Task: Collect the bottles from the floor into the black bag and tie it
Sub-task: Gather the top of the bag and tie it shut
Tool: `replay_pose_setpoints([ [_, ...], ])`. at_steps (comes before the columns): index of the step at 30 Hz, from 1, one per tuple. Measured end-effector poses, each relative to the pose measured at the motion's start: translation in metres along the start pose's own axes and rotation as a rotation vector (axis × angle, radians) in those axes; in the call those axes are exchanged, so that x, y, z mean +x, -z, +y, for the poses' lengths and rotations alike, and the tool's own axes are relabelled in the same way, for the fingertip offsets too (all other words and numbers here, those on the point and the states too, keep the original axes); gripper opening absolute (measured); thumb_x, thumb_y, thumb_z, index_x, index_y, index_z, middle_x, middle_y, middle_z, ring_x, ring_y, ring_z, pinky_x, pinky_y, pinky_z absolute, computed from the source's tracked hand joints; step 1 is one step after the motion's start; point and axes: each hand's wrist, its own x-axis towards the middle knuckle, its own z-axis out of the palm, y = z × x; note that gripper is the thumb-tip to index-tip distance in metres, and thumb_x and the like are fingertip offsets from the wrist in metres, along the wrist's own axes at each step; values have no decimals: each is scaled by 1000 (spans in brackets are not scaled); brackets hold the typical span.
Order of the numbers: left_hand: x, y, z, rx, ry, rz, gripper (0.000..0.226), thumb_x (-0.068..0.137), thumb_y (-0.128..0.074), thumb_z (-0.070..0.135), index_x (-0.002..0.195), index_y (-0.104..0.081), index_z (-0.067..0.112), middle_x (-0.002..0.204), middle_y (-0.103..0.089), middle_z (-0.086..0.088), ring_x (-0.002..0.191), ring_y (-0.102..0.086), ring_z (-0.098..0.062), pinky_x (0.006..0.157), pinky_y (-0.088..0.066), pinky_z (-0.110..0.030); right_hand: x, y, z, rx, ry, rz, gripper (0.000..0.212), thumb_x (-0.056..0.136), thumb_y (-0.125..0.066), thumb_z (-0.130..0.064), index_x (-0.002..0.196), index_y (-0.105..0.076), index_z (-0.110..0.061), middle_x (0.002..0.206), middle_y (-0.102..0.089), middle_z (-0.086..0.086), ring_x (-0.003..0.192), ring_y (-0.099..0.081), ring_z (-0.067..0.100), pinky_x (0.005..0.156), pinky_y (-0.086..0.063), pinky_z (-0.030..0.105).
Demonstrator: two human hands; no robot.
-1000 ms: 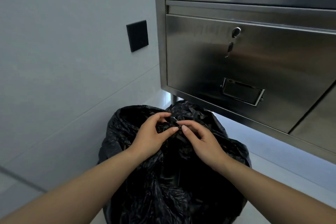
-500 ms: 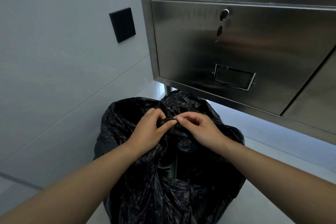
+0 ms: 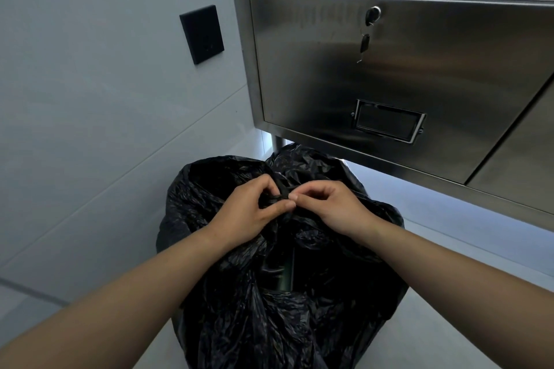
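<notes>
The black bag stands bulging on the floor in the lower middle of the head view. My left hand and my right hand meet over its top, each pinching a twisted strand of the bag's black plastic between thumb and fingers. The strands cross between my fingertips. A gap below my hands shows a dark, shiny shape inside the bag; I cannot tell what it is. No bottles lie on the visible floor.
A stainless steel cabinet on a leg overhangs the bag at the upper right, with a key hanging from its lock. A pale tiled wall with a black wall plate runs along the left. Light floor shows at the right.
My fingers have drawn closer together on the strands at the bag's top, the right fingers curling in. The view has shifted slightly; the bag has stayed in place.
</notes>
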Motion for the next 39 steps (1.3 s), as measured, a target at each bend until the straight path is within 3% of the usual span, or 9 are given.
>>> replay_pose_setpoints([
  [8,6,18,-2,4,31,-49,11,81,-69,27,90,-72,32,88,-72,17,84,-64,6,80,-48,-13,2,7,12,-151,-1,111,9,85,-64,-26,76,-66,-25,76,-66,0,73,-58,9,75,-47,30],
  [13,8,29,-8,16,61,92,13,83,-67,25,83,-71,38,86,-70,23,87,-62,7,84,-47,-17,9,6,10,-65,-33,256,14,88,-60,-27,74,-61,-28,63,-61,-14,61,-52,2,64,-41,14],
  [16,10,26,-2,-68,71,66,6,83,-64,37,82,-70,38,86,-71,21,89,-63,6,85,-48,-21,9,3,8,-66,-3,291,14,89,-59,-27,75,-60,-26,57,-59,-19,53,-48,-5,56,-37,5],
  [19,8,21,9,-67,48,58,35,61,-66,68,85,-69,42,88,-69,27,89,-61,11,81,-43,-7,10,2,7,-73,-7,330,12,88,-59,-29,77,-61,-26,63,-64,-14,59,-56,-3,59,-42,9],
  [22,5,13,13,1,-5,42,44,52,-74,64,90,-65,43,93,-66,21,93,-58,10,82,-40,-3,10,4,4,-74,3,352,12,88,-60,-28,76,-62,-25,61,-64,-19,60,-56,-7,59,-40,5],
  [28,5,12,5,30,-6,73,21,70,-78,32,88,-70,40,91,-68,16,90,-60,6,83,-40,-7,4,8,-1,29,36,199,9,88,-60,-24,94,-66,-28,63,-60,-11,63,-54,0,65,-43,12],
  [31,5,12,3,4,2,67,19,72,-78,26,88,-73,36,90,-69,13,88,-62,4,84,-42,-10,1,10,-3,-63,66,5,38,79,-71,-26,114,-61,-38,84,-66,-11,81,-60,1,79,-46,12],
  [34,5,11,3,-3,-1,55,18,73,-77,24,89,-74,32,90,-69,14,88,-62,5,84,-43,-9,1,9,-3,-179,120,19,38,72,-78,-25,104,-65,-39,104,-69,-15,101,-60,-5,89,-42,9],
  [39,3,10,4,-15,-41,28,17,76,-74,29,93,-74,30,91,-68,16,90,-61,5,82,-42,-6,2,7,-1,-185,120,130,13,71,-78,-26,81,-70,-31,80,-72,-15,78,-65,-2,71,-45,7],
])
